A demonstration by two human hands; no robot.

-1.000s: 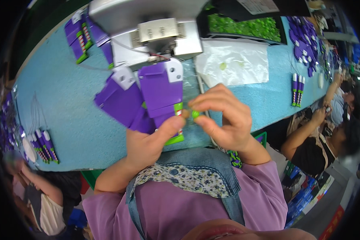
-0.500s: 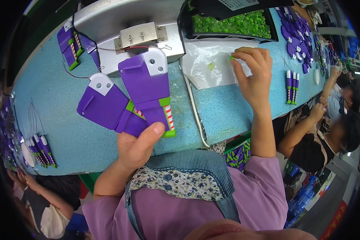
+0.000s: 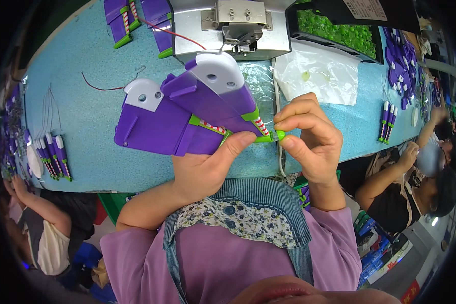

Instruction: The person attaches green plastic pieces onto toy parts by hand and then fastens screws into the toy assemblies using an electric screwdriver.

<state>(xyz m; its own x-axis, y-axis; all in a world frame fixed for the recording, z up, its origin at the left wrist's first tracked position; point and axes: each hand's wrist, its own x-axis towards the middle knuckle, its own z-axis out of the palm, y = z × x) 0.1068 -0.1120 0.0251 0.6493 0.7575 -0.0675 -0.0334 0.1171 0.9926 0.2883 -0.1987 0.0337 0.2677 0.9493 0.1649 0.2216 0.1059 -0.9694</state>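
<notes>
My left hand [image 3: 207,164] is closed round two purple plastic toy wing pieces, fanned out so that one overlaps the other. The upper wing piece [image 3: 213,104] and the lower wing piece [image 3: 152,124] each have a white rounded corner, a hooked wire with a red lead, and a green edge with red-and-white stripes. Between thumb and fingers, my right hand [image 3: 311,137] pinches a small green cap [image 3: 280,135], partly translucent. The cap meets the green end of the upper wing piece, near my left thumb. Whether it is seated there I cannot tell.
A metal machine [image 3: 238,25] stands at the back. Beside it, a black bin [image 3: 334,43] holds many green caps, with a plastic sheet [image 3: 314,76] before it. More purple wings [image 3: 121,23] lie back left. Co-workers sit on both sides.
My right hand has come left and down from over the plastic sheet, bringing the green cap to the upper wing piece. My left hand has shifted right and tilted the wings. The view has shifted.
</notes>
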